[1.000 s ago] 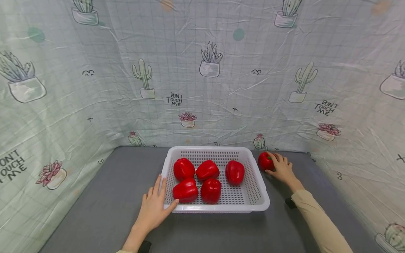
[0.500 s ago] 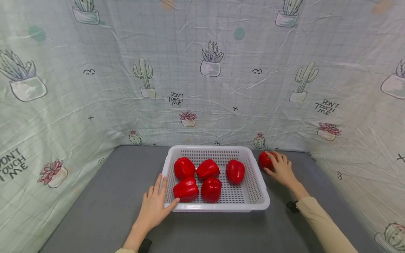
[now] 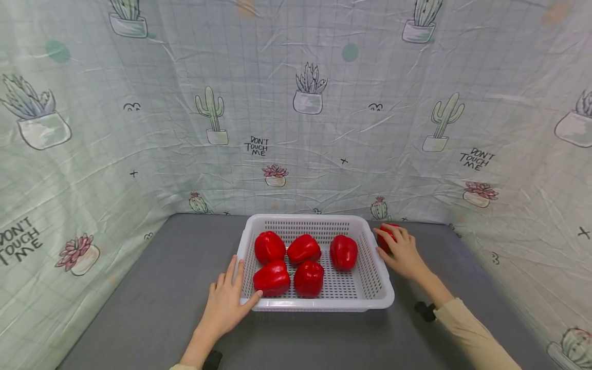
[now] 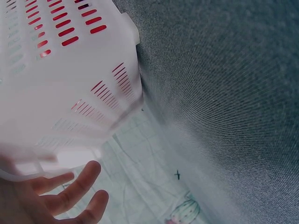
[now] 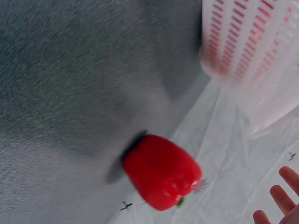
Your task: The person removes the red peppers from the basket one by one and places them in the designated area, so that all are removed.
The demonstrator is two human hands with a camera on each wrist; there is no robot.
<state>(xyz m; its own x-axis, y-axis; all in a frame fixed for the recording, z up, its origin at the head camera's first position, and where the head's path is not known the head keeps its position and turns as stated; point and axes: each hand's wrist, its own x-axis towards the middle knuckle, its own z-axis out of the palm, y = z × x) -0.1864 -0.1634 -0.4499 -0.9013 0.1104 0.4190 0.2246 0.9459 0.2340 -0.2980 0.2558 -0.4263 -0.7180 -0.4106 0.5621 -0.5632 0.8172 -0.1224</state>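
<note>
A white perforated plastic basket (image 3: 374, 303) holds several red bell peppers (image 3: 270, 248). My left hand (image 3: 224, 306) rests on its front left corner, fingers extended along the left rim and thumb on the front rim. Beyond the basket's right side, one more red bell pepper (image 5: 161, 172) with a green stem sits on the grey table. My right hand (image 3: 404, 253) hovers near the basket's right rim and partly hides that pepper in the head view. In the right wrist view its fingers (image 5: 282, 198) are spread, apart from the pepper and holding nothing.
The grey tabletop (image 3: 152, 308) surrounds the basket. A pale curtain (image 3: 342, 128) printed with potted cacti closes off the back and both sides. The basket's back rim lies close to the back curtain.
My right hand has let go of the lone pepper and shifted left towards the basket's right rim. The left hand and the basket keep their places.
</note>
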